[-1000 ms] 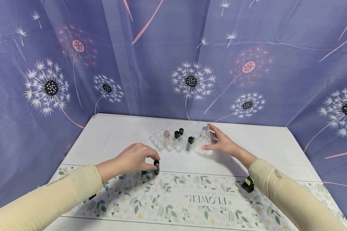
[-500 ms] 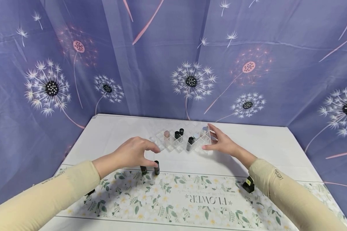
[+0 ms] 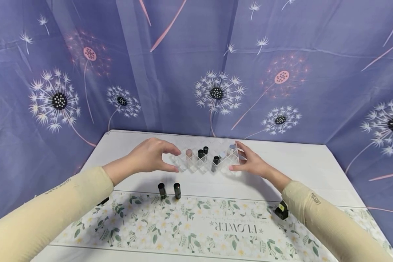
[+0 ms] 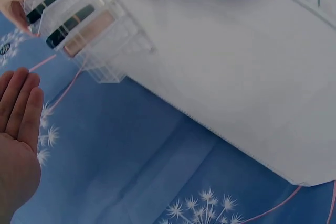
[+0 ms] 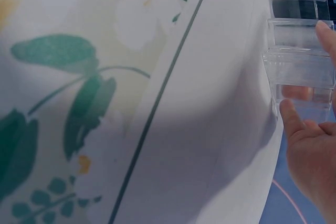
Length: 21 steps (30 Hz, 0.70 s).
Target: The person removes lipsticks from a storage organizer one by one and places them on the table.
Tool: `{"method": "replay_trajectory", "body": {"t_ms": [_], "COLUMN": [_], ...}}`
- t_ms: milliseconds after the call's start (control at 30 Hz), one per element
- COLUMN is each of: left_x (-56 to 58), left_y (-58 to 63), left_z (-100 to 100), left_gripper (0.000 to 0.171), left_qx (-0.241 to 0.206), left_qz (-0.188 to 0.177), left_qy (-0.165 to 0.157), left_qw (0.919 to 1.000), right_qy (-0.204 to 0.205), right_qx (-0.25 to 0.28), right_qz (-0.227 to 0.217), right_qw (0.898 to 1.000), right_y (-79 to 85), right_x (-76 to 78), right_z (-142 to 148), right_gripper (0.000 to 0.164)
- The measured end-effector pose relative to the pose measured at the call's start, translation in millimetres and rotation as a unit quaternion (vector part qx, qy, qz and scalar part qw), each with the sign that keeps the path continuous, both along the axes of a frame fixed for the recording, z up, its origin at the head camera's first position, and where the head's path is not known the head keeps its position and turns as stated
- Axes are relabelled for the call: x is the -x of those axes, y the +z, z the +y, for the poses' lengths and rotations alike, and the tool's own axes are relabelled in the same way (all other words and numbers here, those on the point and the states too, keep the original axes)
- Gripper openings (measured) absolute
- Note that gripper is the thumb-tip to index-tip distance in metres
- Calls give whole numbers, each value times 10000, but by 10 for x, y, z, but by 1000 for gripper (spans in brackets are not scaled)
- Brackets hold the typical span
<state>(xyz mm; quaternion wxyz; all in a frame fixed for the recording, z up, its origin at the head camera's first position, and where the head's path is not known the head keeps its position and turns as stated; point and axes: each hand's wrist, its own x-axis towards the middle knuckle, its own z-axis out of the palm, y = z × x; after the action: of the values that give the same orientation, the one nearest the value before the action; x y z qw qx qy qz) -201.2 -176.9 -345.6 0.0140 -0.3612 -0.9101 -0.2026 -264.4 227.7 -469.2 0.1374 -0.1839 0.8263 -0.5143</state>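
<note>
A clear lipstick organizer (image 3: 226,168) with diamond-shaped compartments stands on the white table in the head view. Several tubes stand in it, among them a pinkish lipstick (image 3: 189,154), a black tube (image 3: 215,162) and silver-capped ones. My right hand (image 3: 253,163) grips its right end, thumb in front and fingers behind. At the left end, my left hand (image 3: 150,155) is held with thumb and fingers spread apart; in the left wrist view a gap separates it from the organizer. Two black lipstick tubes, one left (image 3: 162,190) and one right (image 3: 177,191), stand upright in front.
A floral mat (image 3: 183,225) lettered FLOWER covers the table's near part. By the right sleeve is a small black object with a yellow-green mark (image 3: 281,210). Another dark object (image 3: 103,201) is mostly hidden by the left sleeve. A blue dandelion curtain (image 3: 170,83) hangs behind.
My left hand has let go of the right-hand black tube, leaving it standing, and moved up to the organizer's left end. The right hand has stayed in place.
</note>
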Motion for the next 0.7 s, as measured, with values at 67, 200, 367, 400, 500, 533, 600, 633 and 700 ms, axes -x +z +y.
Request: {"method": "replay_trajectory", "body": {"t_ms": [67, 200, 367, 400, 500, 533, 600, 633, 700], "left_x": [47, 153, 272, 294, 346, 361, 393, 409, 444], "left_y": [27, 53, 43, 36, 18, 11, -5, -15, -39], "left_z": [6, 21, 33, 33, 33, 33, 35, 37, 43], "left_gripper": [47, 49, 50, 50, 51, 51, 51, 51, 51], "left_qx": [16, 68, 195, 216, 244, 242, 230, 234, 233], "left_qz": [61, 95, 9, -1, -18, -11, 23, 45, 67], "left_qy": [-13, -35, 88, 111, 181, 187, 206, 216, 218], "left_qw": [10000, 9999, 9998, 9997, 9995, 9995, 9995, 9995, 9995], "right_qy": [-1, -2, -16, -17, -17, -3, -15, -12, -23], "right_qx": [-2, -18, -21, -30, -63, -77, -93, -103, -91], "right_qz": [-5, -23, -19, -12, -16, -9, -25, -20, -40], "right_qw": [10000, 10000, 10000, 10000, 10000, 10000, 10000, 9999, 9999], "right_y": [-1, -3, 1, 1, -4, -6, -10, -13, -15], "right_x": [0, -2, -6, -5, -1, -1, 1, 1, 1], "right_z": [-1, 0, 0, 0, -4, -3, -3, -1, 1], "right_gripper": [115, 115, 115, 114, 114, 114, 114, 114, 114]}}
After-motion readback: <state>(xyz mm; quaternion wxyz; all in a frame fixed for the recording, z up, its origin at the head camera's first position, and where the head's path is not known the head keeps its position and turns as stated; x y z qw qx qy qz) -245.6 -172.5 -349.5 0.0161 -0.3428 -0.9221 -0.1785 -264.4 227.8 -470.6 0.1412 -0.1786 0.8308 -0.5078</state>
